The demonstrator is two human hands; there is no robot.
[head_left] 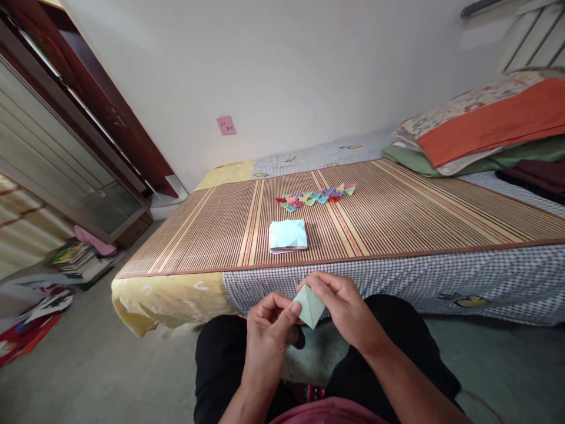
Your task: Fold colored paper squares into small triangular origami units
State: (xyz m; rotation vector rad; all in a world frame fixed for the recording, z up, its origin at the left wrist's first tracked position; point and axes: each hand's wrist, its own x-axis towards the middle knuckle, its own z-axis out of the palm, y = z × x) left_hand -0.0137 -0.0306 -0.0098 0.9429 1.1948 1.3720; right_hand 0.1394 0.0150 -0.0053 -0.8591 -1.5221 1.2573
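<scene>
Soft, medium-bright light; exact source can't be told. Wall [309,76] beyond the fingers [289,313] pale, greying toward the right. Paper stack [288,234] just ahead of the fingers nearly blown out on top, soft shadow along its right side. Pale green paper [313,307] between the fingers evenly lit, crease sharp enough. Black trousers [223,356] either side below, detail mostly lost. Floor [145,377] left of the fingers dim. Wide-lens distortion: cabinet [66,132] far left leans hard, pillow [494,118] far right stretched. Small folded papers [315,196] past the stack soft.
</scene>
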